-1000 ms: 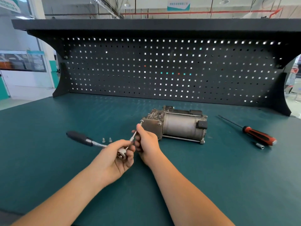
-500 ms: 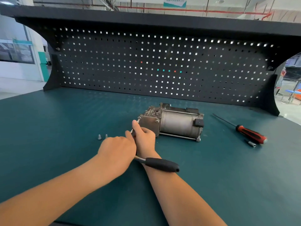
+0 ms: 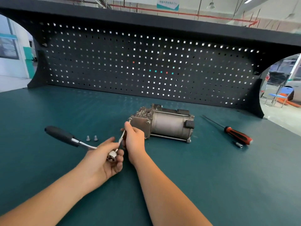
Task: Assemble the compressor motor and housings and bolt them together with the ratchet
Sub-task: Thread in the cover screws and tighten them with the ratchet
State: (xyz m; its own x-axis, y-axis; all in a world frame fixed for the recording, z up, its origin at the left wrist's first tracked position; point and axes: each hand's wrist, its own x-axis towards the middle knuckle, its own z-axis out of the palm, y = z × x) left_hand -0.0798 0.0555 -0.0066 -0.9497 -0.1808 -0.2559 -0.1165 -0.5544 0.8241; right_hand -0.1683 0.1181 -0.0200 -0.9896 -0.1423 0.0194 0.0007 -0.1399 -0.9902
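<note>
Open mat (image 3: 211, 176) front-right & far left gave free passage. The compressor (image 3: 169, 126) blocked centre; left hand (image 3: 99, 162) & right hand (image 3: 134, 139) crowded its left end, both gripping the ratchet (image 3: 65, 136), handle jutting left. Two loose bolts (image 3: 91, 138) sat just behind its shaft. A screwdriver (image 3: 237, 135) & small socket (image 3: 238, 145) lay to the rt, apart from compressor. The pegboard (image 3: 146, 66) walled the back.

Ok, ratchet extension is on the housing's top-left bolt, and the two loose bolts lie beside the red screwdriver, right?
Not quite: the head view shows the two loose bolts left of the compressor, by the ratchet handle, not the red screwdriver.
</note>
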